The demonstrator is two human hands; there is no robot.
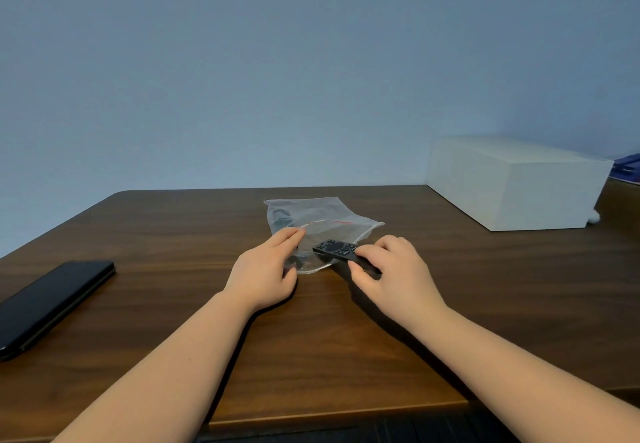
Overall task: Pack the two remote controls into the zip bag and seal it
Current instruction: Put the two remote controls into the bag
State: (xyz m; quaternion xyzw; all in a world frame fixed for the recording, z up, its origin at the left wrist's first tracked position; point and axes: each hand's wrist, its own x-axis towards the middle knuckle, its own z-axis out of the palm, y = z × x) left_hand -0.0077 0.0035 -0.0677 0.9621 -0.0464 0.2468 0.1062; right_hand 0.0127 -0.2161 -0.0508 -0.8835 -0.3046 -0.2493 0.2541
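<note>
A clear zip bag (322,215) with a red seal line lies on the brown table (173,234), its mouth facing me. A dark shape shows through its far left corner (282,217); I cannot tell if it is a remote. My left hand (266,269) pinches the bag's near left edge and holds the mouth up. My right hand (394,269) grips the rear end of a black remote control (334,247), buttons up, whose front end sits at the bag's mouth.
A black phone-like slab (48,304) lies at the left of the table. A white box (512,182) stands at the back right, with something blue (627,168) behind it. The table's front edge runs just below my forearms.
</note>
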